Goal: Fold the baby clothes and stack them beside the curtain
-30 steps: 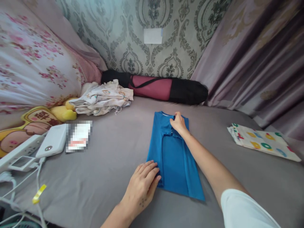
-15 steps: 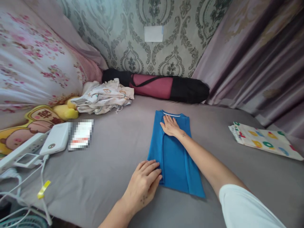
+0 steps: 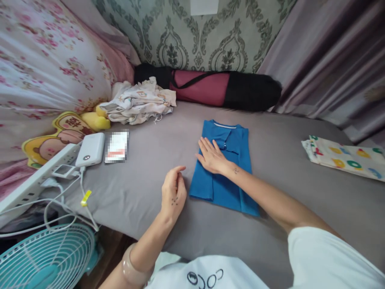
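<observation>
A blue shirt, folded into a long narrow strip, lies on the grey bed sheet. My right hand lies flat on the shirt's middle with the fingers spread, so it is open. My left hand hovers just left of the shirt's near corner, off the cloth. Its fingers are curled loosely with nothing in them.
A folded white cloth with coloured rings lies at the right. A crumpled pile of pale clothes and a red-and-black roll bag sit at the back. A power bank, power strip, cables and a teal fan crowd the left.
My right hand slid from the collar down to the shirt's middle. My left hand lifted off the shirt's near corner and curled. The camera tilted down.
</observation>
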